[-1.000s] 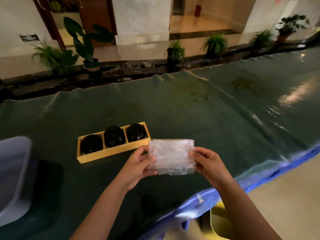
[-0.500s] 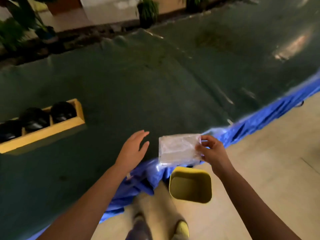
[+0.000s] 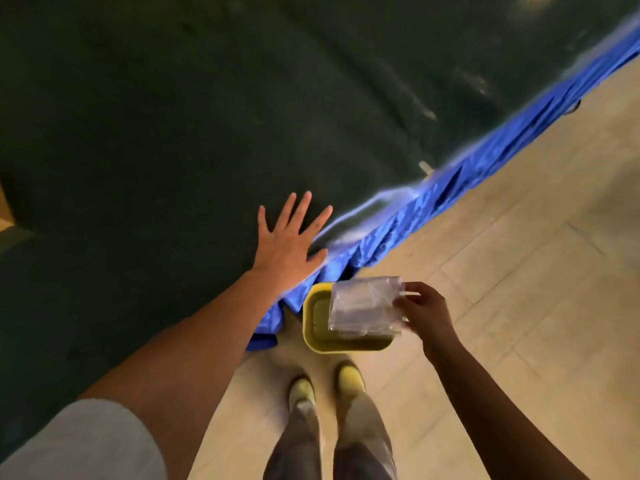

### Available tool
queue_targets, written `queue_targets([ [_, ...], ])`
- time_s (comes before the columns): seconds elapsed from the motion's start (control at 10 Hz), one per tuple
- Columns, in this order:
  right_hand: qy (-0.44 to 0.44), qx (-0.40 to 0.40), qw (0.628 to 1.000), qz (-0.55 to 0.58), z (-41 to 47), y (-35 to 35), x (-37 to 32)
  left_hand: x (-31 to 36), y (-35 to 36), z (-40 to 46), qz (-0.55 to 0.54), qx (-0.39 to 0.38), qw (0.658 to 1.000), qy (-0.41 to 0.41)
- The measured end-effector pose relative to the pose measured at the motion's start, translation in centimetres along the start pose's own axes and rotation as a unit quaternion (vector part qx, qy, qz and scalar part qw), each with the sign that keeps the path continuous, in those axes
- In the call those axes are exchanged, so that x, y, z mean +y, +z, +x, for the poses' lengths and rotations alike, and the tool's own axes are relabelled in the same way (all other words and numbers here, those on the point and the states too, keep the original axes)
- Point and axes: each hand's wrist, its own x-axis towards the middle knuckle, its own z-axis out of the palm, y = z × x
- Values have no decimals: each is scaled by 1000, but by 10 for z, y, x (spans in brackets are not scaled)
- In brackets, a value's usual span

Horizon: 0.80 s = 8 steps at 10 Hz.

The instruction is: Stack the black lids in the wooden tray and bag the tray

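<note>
Our left hand has let go of the clear, crinkled plastic bag bundle and now lies flat on the dark green table cover, fingers spread wide and holding nothing, right at the table's edge where the blue cloth skirt hangs down. A second ago both our hands held the bundle over the table beside the yellow wooden tray with its black round lids; now only our right hand keeps it, pinched by its right edge between thumb and fingertips, and it has swung off the table to hang above the yellow square plastic bin on the tiled floor, just ahead of our pale yellow shoes. Our view has dropped with it, so the tray is nearly gone from sight, only a sliver of wood showing at the far left edge, and the lids are out of view. We judge that the stacking looks done and the bagging is not yet begun; the bundle seems headed for the bin, whether to be dropped or exchanged we cannot tell.
</note>
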Motion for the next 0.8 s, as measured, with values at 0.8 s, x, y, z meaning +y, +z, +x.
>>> queue_targets([
  [0.8, 15, -47, 951, -305, 207, 137, 206, 3, 19, 2, 11, 116, 993, 2],
])
